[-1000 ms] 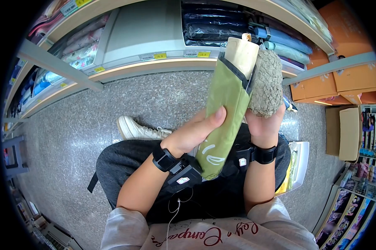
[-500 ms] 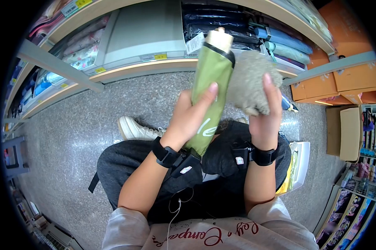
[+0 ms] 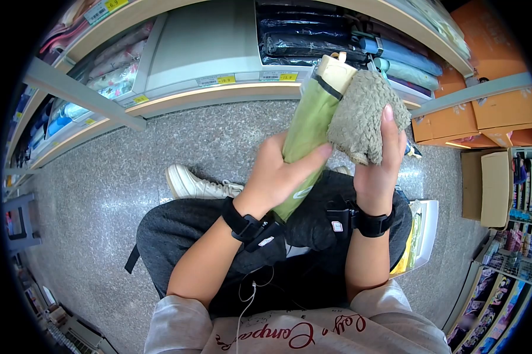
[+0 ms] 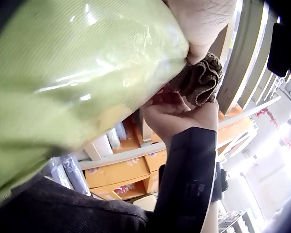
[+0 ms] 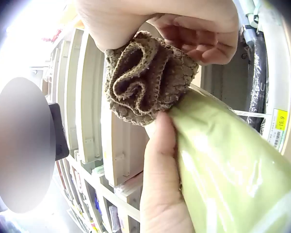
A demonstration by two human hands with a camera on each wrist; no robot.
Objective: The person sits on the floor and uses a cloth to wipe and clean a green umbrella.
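Note:
In the head view my left hand (image 3: 280,174) grips a folded green umbrella (image 3: 310,121), its thumb lying across the sleeve. The umbrella tilts up and to the right, its cream handle (image 3: 336,72) pointing at the shelf. Glossy clear plastic shows over the green fabric (image 4: 87,73) in the left wrist view. My right hand (image 3: 379,177) holds a bunched grey-green textured cloth (image 3: 363,115) against the umbrella's upper right side. Seen from the right wrist, the cloth (image 5: 145,80) is folded in loops, and the left thumb (image 5: 162,160) reaches its lower edge.
Ahead runs a shelf (image 3: 218,94) with dark plastic-wrapped packages (image 3: 301,44) and price tags. Orange boxes (image 3: 501,112) stand at the right. A white bin (image 3: 428,236) with yellow-green items sits beside the right leg. One white shoe (image 3: 195,183) is on the speckled floor.
The umbrella swung left and back right, and the left hand now sits higher along it. The cloth turned from a long upright shape into a wider bunch, with right-hand fingers now showing beside it.

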